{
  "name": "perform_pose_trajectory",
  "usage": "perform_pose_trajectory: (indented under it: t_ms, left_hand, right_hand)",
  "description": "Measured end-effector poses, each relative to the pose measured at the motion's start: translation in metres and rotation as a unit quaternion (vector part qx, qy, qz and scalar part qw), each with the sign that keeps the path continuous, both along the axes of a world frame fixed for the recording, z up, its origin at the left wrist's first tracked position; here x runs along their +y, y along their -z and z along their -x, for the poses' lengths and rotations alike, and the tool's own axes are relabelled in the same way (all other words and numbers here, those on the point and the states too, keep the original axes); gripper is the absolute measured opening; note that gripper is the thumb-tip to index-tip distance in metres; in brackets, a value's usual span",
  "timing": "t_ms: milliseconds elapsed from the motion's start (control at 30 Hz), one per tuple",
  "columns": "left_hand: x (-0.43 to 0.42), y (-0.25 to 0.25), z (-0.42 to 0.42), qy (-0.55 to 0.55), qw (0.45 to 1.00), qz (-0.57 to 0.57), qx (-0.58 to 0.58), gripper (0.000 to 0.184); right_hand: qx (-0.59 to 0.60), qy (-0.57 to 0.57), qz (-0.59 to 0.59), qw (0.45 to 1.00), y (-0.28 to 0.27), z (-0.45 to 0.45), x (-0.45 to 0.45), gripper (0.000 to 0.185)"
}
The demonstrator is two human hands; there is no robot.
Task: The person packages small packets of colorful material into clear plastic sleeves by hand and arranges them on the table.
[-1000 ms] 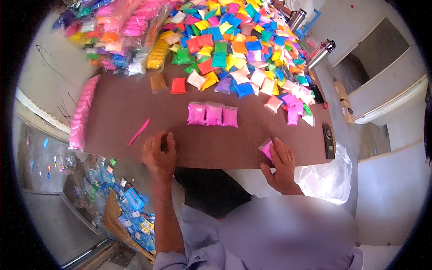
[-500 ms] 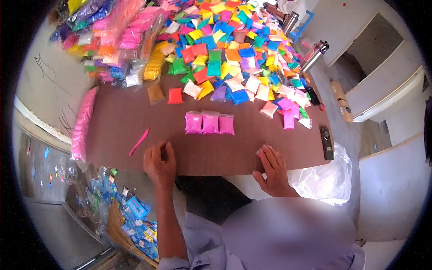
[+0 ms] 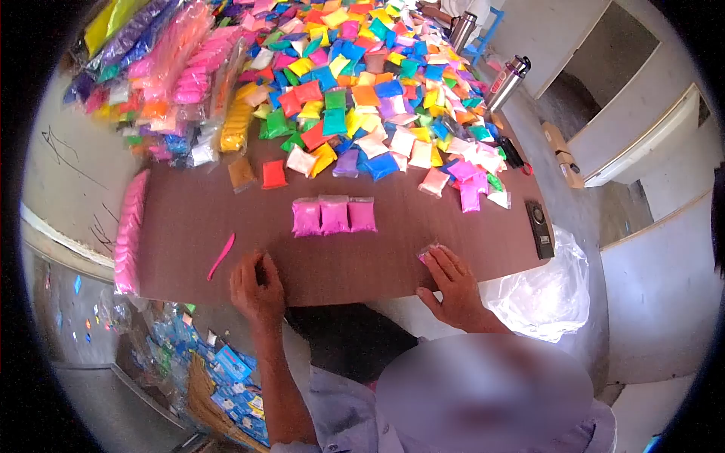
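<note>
Right grip (image 3: 451, 285), flat with fingers extended, covers most of a packet (image 3: 424, 255) near the table's (image 3: 340, 272) front edge; its long axis is hidden. Left grip (image 3: 262, 273), curled narrow, is beside a pink stick (image 3: 221, 257) slanting away rightward.

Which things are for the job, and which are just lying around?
Seems for the job: pink packet under the right hand; three lined-up pink packets; probably the colourful packet pile.

Seems just lying around: nearer silver flask; broom; clear plastic on the floor.
</note>
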State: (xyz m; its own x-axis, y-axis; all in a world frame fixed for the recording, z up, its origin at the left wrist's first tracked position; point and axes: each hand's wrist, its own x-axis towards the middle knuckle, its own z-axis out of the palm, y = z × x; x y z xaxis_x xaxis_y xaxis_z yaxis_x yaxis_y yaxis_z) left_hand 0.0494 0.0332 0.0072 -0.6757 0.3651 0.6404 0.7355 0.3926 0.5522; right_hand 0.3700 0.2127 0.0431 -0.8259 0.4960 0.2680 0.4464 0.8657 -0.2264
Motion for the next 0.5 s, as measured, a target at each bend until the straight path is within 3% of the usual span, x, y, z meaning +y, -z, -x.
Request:
perform_pose_trajectory:
  t_ms: [167,267,333,500]
  left_hand:
    - [-0.001,-0.001,0.001,0.003,0.999,0.034,0.000,0.010]
    - [-0.004,0.005,0.004,0.020,1.000,-0.006,-0.009,0.012]
    - [-0.012,0.003,0.007,0.041,0.995,0.019,-0.085,0.014]
    - [-0.034,-0.023,0.024,-0.023,0.995,0.087,0.038,0.019]
  right_hand:
    - [0.036,-0.010,0.009,0.999,-0.001,-0.002,0.005,0.057]
    - [0.080,0.005,0.030,0.996,-0.002,-0.003,0.008,0.056]
    - [0.121,0.016,0.035,0.992,0.006,-0.006,0.012,0.057]
    - [0.172,0.027,0.029,0.984,0.011,-0.017,0.027,0.055]
